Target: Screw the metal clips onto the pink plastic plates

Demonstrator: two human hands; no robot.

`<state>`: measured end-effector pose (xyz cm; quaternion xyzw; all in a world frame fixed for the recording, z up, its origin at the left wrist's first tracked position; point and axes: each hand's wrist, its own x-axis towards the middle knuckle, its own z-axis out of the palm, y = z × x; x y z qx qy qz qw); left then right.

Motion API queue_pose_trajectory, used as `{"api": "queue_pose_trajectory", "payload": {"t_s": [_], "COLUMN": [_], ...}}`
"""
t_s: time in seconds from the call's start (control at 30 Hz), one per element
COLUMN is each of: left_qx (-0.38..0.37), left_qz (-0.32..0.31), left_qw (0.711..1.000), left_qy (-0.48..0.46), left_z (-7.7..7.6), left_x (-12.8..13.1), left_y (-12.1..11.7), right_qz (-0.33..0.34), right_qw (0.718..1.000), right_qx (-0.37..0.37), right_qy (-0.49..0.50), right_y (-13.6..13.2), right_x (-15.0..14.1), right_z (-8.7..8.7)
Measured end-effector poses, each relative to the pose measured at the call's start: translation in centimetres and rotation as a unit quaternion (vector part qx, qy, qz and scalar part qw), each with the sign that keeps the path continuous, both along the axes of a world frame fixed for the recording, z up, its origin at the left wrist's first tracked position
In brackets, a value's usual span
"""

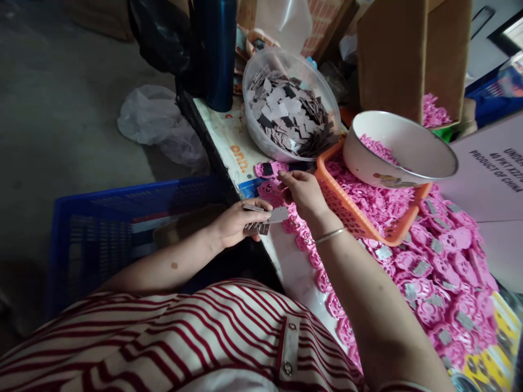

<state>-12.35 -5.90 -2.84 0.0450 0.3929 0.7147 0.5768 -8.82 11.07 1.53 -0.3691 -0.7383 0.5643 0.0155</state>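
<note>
My left hand (237, 222) grips a small stack of grey rectangular chips (261, 220) at the table's near-left edge. My right hand (304, 193) hovers just beyond it, fingertips pinched over a pink plastic piece (270, 190) lying on the table. Another pink piece (269, 169) with a dark chip set in it lies just behind. Many pink pieces (433, 272) fitted with grey chips cover the table to the right of my forearm.
A clear plastic bowl (255, 125) holds a heap of grey chips. An orange basket (359, 220) of pink pieces carries a white bowl (408, 163). A blue crate (93, 218) stands on the floor at left; a dark blue flask (219, 54) and cardboard boxes (412, 49) stand behind.
</note>
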Motion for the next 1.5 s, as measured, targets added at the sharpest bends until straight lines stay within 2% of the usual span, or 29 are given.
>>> {"api": "queue_pose_trajectory", "payload": {"t_s": [0.13,0.23,0.43,0.6,0.73,0.87,0.97,1.07,1.13,1.3,1.5], "left_qx": [0.002,0.000,-0.002,0.000,-0.003,-0.011,-0.005,0.002,-0.003,-0.007,0.000], "left_qz": [0.023,0.035,0.040,0.052,0.071,0.090,0.103,0.108,0.104,0.098,0.100], "left_qw": [1.000,0.999,0.999,0.998,0.997,0.995,0.993,0.992,0.992,0.991,0.990], "left_qy": [0.010,0.018,0.023,0.026,0.031,0.035,0.050,0.071,0.078,0.087,0.098], "left_z": [0.0,0.0,-0.1,-0.4,-0.3,0.2,0.4,0.5,0.5,0.5,0.2], "left_x": [-0.7,-0.8,-0.6,-0.5,-0.3,-0.9,-1.4,-1.4,-1.2,-0.7,-0.9], "left_y": [-0.1,0.0,0.1,0.6,1.0,0.7,0.4,0.2,0.2,0.0,-0.4], "right_qz": [0.069,0.108,0.097,0.114,0.131,0.179,0.274,0.350,0.360,0.293,0.271], "right_qw": [0.994,0.988,0.990,0.991,0.981,0.942,0.896,0.856,0.842,0.839,0.844], "right_qx": [-0.082,-0.113,-0.089,-0.017,0.107,0.270,0.344,0.378,0.401,0.447,0.427], "right_qy": [0.014,0.014,0.054,0.074,0.096,0.089,0.058,0.025,-0.002,-0.105,-0.179], "right_y": [-0.6,-0.8,-1.0,-1.0,-1.3,-3.5,-5.5,-6.8,-7.2,-8.0,-8.7], "right_x": [2.9,3.9,4.9,6.2,7.7,10.8,13.5,15.5,16.3,16.7,16.1], "right_z": [1.6,2.2,2.2,2.0,2.4,2.4,1.5,0.3,-0.1,0.0,0.4]}}
